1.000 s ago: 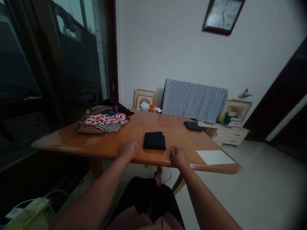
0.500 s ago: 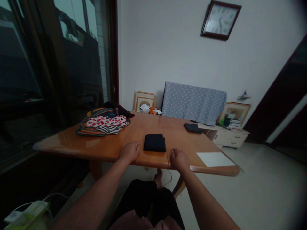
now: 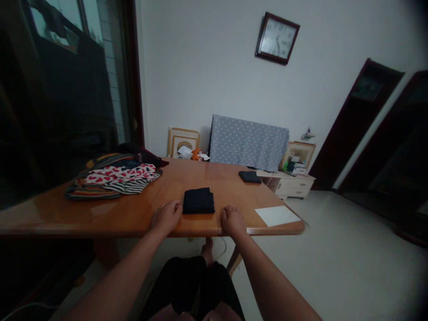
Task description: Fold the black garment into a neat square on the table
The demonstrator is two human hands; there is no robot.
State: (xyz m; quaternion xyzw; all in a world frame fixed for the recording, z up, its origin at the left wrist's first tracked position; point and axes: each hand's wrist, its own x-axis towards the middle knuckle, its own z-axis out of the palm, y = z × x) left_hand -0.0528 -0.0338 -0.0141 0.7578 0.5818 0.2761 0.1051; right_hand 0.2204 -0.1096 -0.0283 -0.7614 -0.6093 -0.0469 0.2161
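A dark, neatly folded piece of cloth (image 3: 198, 201) lies flat near the table's front edge, between my hands. Just left of it, my left hand (image 3: 167, 216) rests on the tabletop with its fingers curled in, close to the cloth's side. My right hand (image 3: 233, 219) rests to the right of the cloth, a small gap away, its fingers also curled. Neither hand shows anything in its grasp. Further left sits a heap of clothes (image 3: 117, 174), with striped, red-patterned and dark fabrics. A second folded dark cloth (image 3: 249, 177) lies at the table's far right.
The wooden table (image 3: 187, 171) spans the view. A white sheet (image 3: 277, 215) lies at its right front corner. Behind stand a grey star-patterned cover (image 3: 249, 140), framed pictures (image 3: 183, 141) and a low white cabinet (image 3: 294, 186). A clock (image 3: 277, 39) hangs on the wall.
The view has turned to the right, so everything appears shifted left. Both hands stay beside the folded cloth on the table; the left looks slightly nearer to it.
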